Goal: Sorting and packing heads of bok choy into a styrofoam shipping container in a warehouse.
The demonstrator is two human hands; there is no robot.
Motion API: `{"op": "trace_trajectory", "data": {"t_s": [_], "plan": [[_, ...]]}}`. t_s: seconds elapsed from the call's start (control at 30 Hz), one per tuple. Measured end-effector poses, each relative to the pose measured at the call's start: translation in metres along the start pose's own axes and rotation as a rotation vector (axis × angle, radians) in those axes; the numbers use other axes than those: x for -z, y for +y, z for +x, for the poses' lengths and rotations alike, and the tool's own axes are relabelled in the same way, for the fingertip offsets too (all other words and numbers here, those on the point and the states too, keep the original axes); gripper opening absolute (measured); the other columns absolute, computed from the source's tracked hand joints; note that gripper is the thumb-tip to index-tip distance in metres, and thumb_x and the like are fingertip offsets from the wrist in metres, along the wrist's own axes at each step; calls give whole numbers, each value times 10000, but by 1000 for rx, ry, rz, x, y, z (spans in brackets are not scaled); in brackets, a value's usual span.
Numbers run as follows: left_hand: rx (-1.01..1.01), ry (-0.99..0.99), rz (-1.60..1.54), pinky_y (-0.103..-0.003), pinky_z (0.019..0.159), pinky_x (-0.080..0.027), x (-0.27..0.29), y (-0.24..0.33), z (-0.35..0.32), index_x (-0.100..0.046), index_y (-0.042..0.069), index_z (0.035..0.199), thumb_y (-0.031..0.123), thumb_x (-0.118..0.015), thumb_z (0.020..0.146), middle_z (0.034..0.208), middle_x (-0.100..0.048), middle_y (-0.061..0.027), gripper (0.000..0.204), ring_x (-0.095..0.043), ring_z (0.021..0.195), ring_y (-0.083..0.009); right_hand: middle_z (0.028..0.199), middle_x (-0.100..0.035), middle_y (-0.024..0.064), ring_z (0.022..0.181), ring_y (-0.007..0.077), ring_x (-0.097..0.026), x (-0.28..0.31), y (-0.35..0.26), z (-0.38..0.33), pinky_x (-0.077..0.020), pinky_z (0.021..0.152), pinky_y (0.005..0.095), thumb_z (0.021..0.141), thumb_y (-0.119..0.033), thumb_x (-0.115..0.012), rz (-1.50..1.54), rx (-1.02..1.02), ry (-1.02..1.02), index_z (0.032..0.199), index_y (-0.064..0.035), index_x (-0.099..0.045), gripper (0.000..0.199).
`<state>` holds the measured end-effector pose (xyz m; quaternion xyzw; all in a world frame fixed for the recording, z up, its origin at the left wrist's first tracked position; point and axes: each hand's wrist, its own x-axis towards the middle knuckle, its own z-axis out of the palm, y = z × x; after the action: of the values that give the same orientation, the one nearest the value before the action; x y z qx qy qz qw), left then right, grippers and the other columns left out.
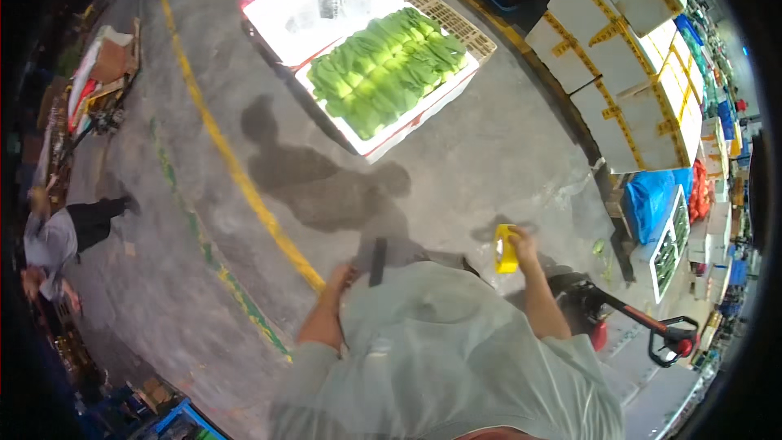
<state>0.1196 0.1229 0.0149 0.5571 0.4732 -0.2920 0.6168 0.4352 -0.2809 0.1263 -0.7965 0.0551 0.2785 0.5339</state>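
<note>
My right hand (524,246), out over the floor at my right, is closed round the edge of a roll of yellow tape (506,248). Low by my left side, my left hand (341,276) has its fingers curled in. Just beside it a dark flat bar (378,261) stands out in front of my shirt; whether those fingers grip it is hard to make out. Ahead of me on the floor, a white foam box (376,149) is filled with rows of green leafy vegetables (383,69). Its lid side (326,4) lies back, with printed paper on it.
White foam boxes (627,73) with yellow tape are stacked at the right. A pallet jack handle (652,324) stands near my right elbow. Beyond the open box are a yellowish crate (464,28) and red bags. A person (61,236) is at the far left, past the yellow floor line (236,167).
</note>
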Motion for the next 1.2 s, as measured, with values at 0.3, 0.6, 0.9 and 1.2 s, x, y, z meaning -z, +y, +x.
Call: {"op": "trace_trajectory", "data": {"t_s": [0.3, 0.6, 0.9, 1.2], "plan": [[-387, 239, -411, -337, 700, -501, 150, 375, 23, -561, 69, 1115, 393, -550, 906, 986, -646, -61, 385, -625, 844, -164, 1006, -651, 118, 899, 203, -606, -60, -23, 61, -492, 771, 309, 784, -118, -599, 157, -346, 54, 1137, -10, -606, 368], [-67, 69, -402, -318, 684, -502, 118, 371, 83, -569, 77, 1106, 315, -536, 925, 993, -644, -88, 302, -623, 816, -170, 1025, -666, 169, 1006, 297, -619, -104, -61, 180, -491, 852, 357, 754, -120, -615, -210, -494, -113, 1029, -46, -667, 289], [151, 55, -379, -256, 533, -453, 111, 389, 111, -561, 74, 1041, 306, -559, 920, 824, -609, -26, 262, -567, 669, -115, 1135, -613, 147, 1118, 360, -503, -133, -154, 254, -397, 986, 390, 727, -176, -611, -481, -128, 105, 1046, -108, -673, 332], [-511, 274, 396, -407, 798, -473, 155, 479, 220, -621, 20, 1060, 218, -583, 859, 981, -632, -160, 285, -599, 918, -360, 1168, -536, 188, 1142, 351, -467, -177, -181, 179, -376, 1007, 384, 736, -173, -602, -463, -372, 70, 1101, -123, -650, 371]]}}
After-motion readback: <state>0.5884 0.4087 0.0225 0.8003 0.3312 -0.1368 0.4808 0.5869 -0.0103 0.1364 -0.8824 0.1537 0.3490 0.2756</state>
